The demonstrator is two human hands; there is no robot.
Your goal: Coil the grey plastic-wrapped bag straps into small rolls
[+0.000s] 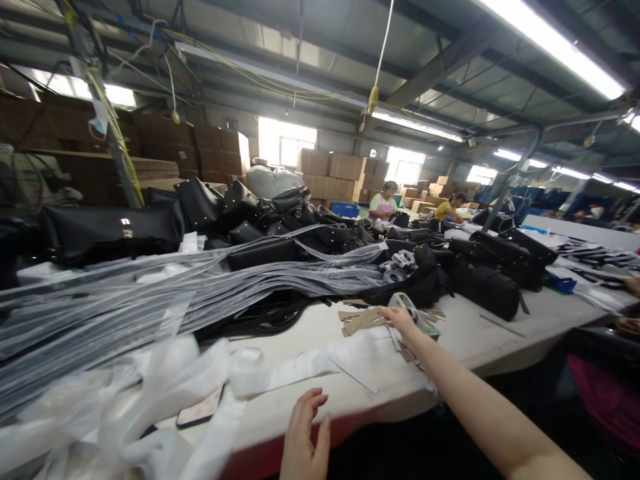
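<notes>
My right hand reaches out over the white table, its fingertips drawn together at the right end of a small pile of brown card strips. It seems to pinch one strip; the exact grip is too small to see. Close behind that hand stands a grey tape dispenser, partly hidden by it. My left hand hovers at the table's front edge, thumb apart from the curved fingers, holding nothing. Between the hands lies a thin white strip, beside white foam wrapping.
Long plastic-wrapped straps cover the left of the table, with crumpled white wrapping in front. A phone lies partly under it. Black bags are heaped behind. Two people work farther back near cardboard boxes.
</notes>
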